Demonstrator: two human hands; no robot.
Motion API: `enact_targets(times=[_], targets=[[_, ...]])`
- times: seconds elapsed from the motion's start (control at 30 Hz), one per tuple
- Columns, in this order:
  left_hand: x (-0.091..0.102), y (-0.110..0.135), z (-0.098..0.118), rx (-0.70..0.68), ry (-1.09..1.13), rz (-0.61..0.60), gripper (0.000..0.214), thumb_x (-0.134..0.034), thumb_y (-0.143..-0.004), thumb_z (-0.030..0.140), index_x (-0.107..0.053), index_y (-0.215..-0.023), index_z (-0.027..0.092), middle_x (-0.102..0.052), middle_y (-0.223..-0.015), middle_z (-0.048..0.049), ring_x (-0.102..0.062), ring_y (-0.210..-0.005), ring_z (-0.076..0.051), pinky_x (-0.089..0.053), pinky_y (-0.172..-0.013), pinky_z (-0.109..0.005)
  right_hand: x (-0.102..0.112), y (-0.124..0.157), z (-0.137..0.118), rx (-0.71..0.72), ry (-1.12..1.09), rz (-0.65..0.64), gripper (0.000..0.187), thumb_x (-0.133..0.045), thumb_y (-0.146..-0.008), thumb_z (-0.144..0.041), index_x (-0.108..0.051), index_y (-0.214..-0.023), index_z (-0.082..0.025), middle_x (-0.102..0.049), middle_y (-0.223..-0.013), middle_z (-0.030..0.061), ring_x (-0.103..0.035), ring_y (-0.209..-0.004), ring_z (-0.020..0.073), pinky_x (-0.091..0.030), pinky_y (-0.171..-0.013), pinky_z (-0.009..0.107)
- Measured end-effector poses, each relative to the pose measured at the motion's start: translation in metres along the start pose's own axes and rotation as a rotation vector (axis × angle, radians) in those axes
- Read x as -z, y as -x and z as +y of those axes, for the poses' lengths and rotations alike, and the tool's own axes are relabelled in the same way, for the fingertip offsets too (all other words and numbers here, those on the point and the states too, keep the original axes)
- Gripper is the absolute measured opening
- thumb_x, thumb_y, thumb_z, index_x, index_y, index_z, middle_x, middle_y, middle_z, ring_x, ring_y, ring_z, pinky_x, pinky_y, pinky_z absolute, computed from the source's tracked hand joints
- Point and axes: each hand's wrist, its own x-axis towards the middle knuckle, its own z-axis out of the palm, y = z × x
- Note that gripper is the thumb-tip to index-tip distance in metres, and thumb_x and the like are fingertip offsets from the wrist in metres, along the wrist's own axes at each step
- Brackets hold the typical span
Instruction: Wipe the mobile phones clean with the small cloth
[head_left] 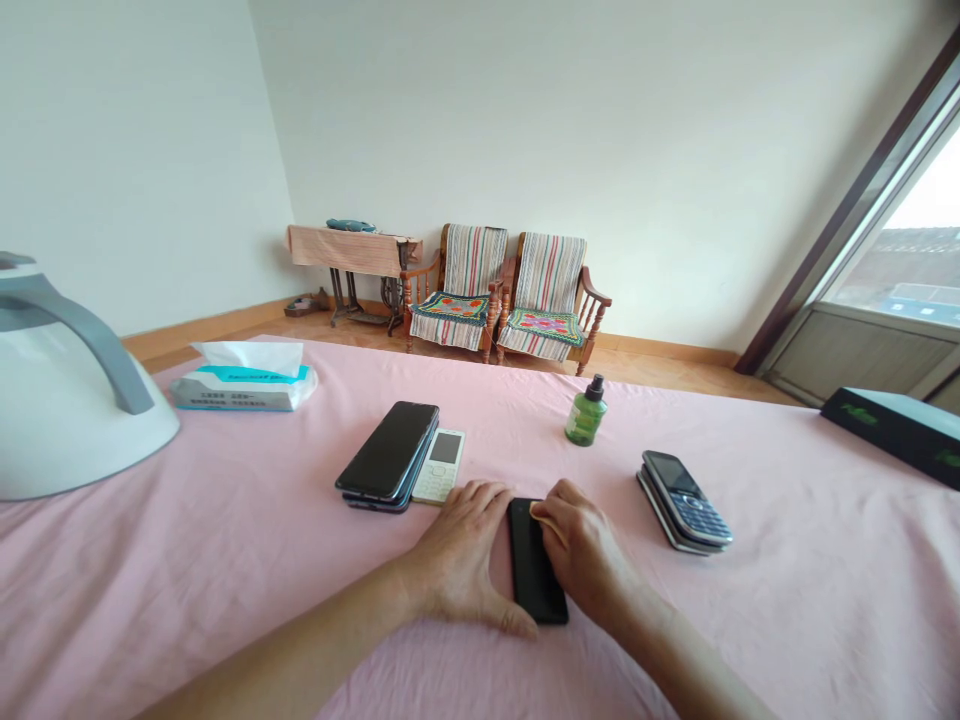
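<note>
Home sitting room | wooden armchairs [544, 275] | cloth-draped side table [345, 250] | tissue pack [240, 389]

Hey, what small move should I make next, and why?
Perhaps draw the cloth toward you along the phone: your right hand holds it near the far end, leaving the near part uncovered, while your left hand flanks the phone.
</note>
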Motion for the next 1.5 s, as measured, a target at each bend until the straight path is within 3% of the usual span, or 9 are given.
enact_targets(times=[0.2,0.63,1.03,1.27,1.5], targets=[[0.001,0.0,0.001,-0.003,0.029,0.016,0.104,-0.074,-0.046,0.068,-0.039,-0.13,0.019,-0.046,-0.131,-0.0149,-0.038,-0.123,-0.04,-0.025,-0.106,-0.055,0.001,-0.002,-0.001,-0.003,0.005,-0.003,0.026,-0.043,-0.075,0.002,-0.06,-0.079,-0.016,-0.054,-0.081,0.0054,-0.054,-0.076,0.0179,-0.044,-0.068,0.028],[0.003,0.0,0.003,0.015,-0.01,-0.022,0.11,-0.075,-0.046,0.068,-0.038,-0.134,0.013,-0.043,-0.135,-0.018,-0.036,-0.126,-0.039,-0.023,-0.108,-0.054,0.005,-0.003,0.005,0.023,-0.1,-0.012,0.027,-0.042,-0.077,0.002,-0.061,-0.08,-0.017,-0.053,-0.08,0.0027,-0.055,-0.072,0.0144,-0.044,-0.065,0.025],[0.001,0.0,0.001,-0.003,0.019,0.004,0.109,-0.072,-0.046,0.072,-0.037,-0.134,0.018,-0.042,-0.136,-0.0168,-0.036,-0.126,-0.04,-0.022,-0.107,-0.056,0.006,-0.005,0.006,0.035,-0.095,0.004,0.028,-0.042,-0.076,0.001,-0.063,-0.081,-0.018,-0.053,-0.079,0.0025,-0.055,-0.074,0.0151,-0.044,-0.067,0.026],[0.002,0.001,0.002,0.035,0.017,-0.045,0.114,-0.074,-0.044,0.07,-0.036,-0.136,0.015,-0.039,-0.139,-0.0195,-0.031,-0.129,-0.042,-0.02,-0.108,-0.058,0.016,-0.005,0.003,0.046,-0.138,-0.08,0.028,-0.044,-0.072,0.004,-0.062,-0.077,-0.017,-0.056,-0.08,0.0019,-0.057,-0.071,0.0132,-0.044,-0.066,0.024],[0.001,0.0,0.001,0.061,0.051,-0.022,0.118,-0.075,-0.044,0.068,-0.03,-0.138,0.015,-0.031,-0.144,-0.0216,-0.025,-0.133,-0.042,-0.022,-0.108,-0.058,0.009,-0.005,0.009,-0.034,-0.095,0.104,0.023,-0.045,-0.08,-0.005,-0.065,-0.08,-0.018,-0.059,-0.078,0.003,-0.058,-0.069,0.0146,-0.045,-0.064,0.026]])
